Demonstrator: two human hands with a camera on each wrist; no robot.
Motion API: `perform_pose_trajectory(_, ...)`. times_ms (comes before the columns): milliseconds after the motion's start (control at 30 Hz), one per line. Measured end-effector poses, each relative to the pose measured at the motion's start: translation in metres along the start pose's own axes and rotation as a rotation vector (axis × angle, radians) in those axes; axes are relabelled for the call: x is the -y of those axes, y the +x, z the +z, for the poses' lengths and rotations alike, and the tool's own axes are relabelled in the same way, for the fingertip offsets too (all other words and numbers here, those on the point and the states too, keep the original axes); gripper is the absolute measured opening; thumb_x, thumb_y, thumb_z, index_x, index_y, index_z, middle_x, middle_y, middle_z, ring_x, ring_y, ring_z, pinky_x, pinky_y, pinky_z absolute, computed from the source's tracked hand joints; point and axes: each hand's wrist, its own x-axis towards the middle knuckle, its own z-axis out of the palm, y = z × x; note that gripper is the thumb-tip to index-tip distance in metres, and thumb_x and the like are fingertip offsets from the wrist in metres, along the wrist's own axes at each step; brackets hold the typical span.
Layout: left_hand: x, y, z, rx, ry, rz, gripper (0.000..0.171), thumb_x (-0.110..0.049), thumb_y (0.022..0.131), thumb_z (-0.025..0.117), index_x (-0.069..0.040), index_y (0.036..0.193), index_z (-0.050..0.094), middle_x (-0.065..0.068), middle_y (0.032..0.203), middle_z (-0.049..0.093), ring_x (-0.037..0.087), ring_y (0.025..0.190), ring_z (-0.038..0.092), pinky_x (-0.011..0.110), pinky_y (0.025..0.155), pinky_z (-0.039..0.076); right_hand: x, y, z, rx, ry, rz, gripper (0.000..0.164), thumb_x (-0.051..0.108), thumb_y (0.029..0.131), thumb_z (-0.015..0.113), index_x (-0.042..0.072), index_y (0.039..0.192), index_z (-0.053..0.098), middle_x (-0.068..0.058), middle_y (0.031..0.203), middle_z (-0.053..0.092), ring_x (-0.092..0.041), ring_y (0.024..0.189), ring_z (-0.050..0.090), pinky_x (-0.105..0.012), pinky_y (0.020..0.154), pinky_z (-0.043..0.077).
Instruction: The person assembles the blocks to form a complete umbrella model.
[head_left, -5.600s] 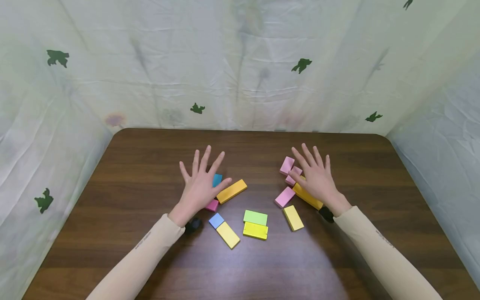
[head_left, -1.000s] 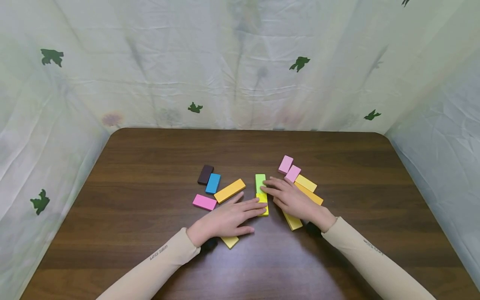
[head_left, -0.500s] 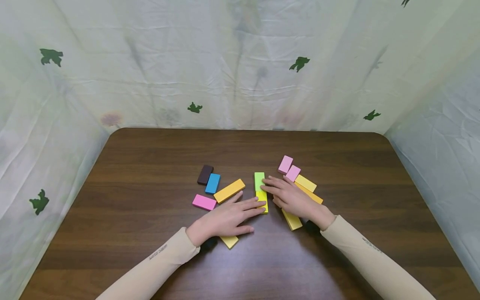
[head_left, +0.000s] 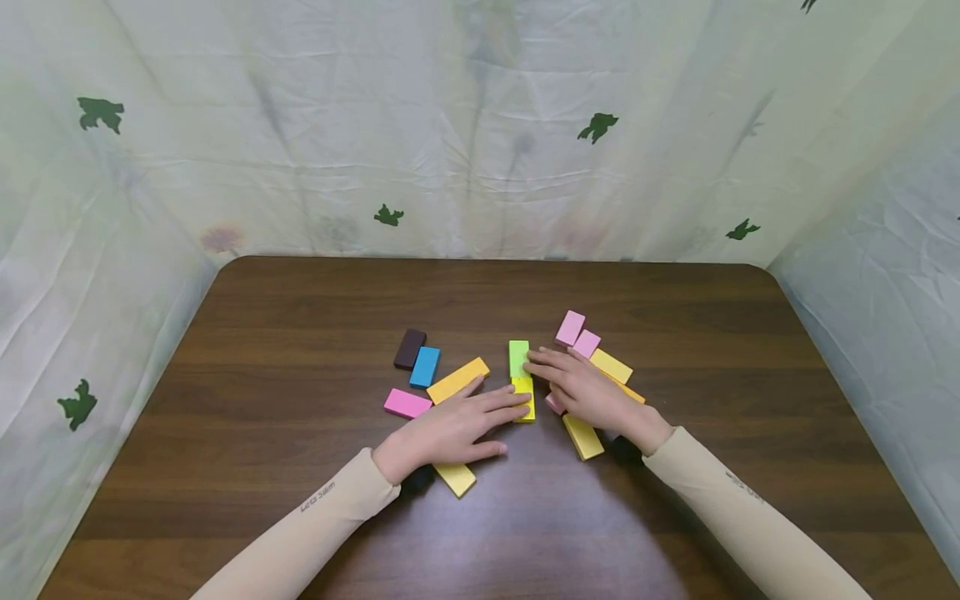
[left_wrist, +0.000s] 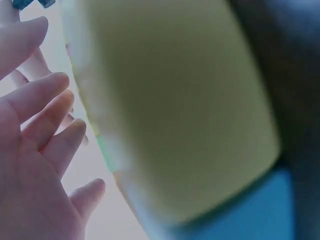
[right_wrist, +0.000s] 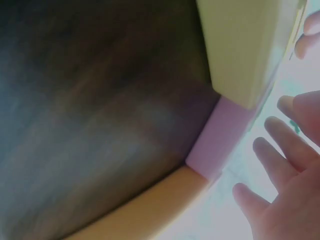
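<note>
In the head view my left hand [head_left: 453,425] reaches inward with straight fingers, its fingertips on the bright yellow block [head_left: 527,412]. That block lies end to end with a light green block [head_left: 517,357], forming a strip that points away from me. My right hand [head_left: 585,390] is stretched flat from the other side, fingertips at the green block's right edge. Below the right palm are a pale yellow block [head_left: 582,438] and a mostly hidden pink block [right_wrist: 222,135]. Another pale yellow block [head_left: 456,478] sticks out from under my left hand, large and blurred in the left wrist view.
On the left lie a dark block [head_left: 409,349], a blue block [head_left: 424,367], a magenta block [head_left: 407,404] and an orange block [head_left: 457,381]. Two pink blocks [head_left: 570,328], a yellow block [head_left: 612,367] and a partly covered orange block [right_wrist: 145,205] lie right. Cloth hangs behind the table [head_left: 300,292].
Both hands have come down and inward from hovering spread. The green and yellow pair has turned from stacked crosswise to lengthwise, and over the last second slid slightly away from me.
</note>
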Motion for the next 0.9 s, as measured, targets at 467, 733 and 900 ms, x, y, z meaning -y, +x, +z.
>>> perform_pose_trajectory(467,0.018,0.012,-0.012,0.026,0.052,-0.085,0.051,-0.037,0.097,0.055,-0.015,0.143,0.048,0.003,0.151,0.037,0.024,0.14,0.026,0.058,0.11,0.012,0.004,-0.023,-0.009,-0.029,0.026,0.045,0.035,0.003,0.092,0.059,0.0,0.127,0.061,-0.013,0.135,0.054,-0.03,0.126,0.047,-0.048,0.103,0.036)
perform_pose_trajectory(733,0.019,0.012,-0.013,0.04,0.038,-0.108,0.051,-0.037,0.097,0.054,-0.016,0.143,0.047,0.001,0.15,0.038,0.023,0.14,0.026,0.057,0.111,0.01,0.006,-0.035,-0.011,-0.016,0.021,0.079,0.032,0.003,0.091,0.06,0.001,0.123,0.064,-0.01,0.13,0.058,-0.029,0.124,0.049,-0.045,0.101,0.039)
perform_pose_trajectory(900,0.021,0.012,-0.013,0.039,0.036,-0.113,0.052,-0.037,0.097,0.055,-0.016,0.143,0.047,0.0,0.15,0.038,0.023,0.14,0.026,0.057,0.111,0.01,0.007,-0.041,-0.01,-0.032,0.011,0.059,0.032,-0.001,0.089,0.058,0.0,0.12,0.066,-0.01,0.127,0.06,-0.03,0.121,0.051,-0.046,0.1,0.04)
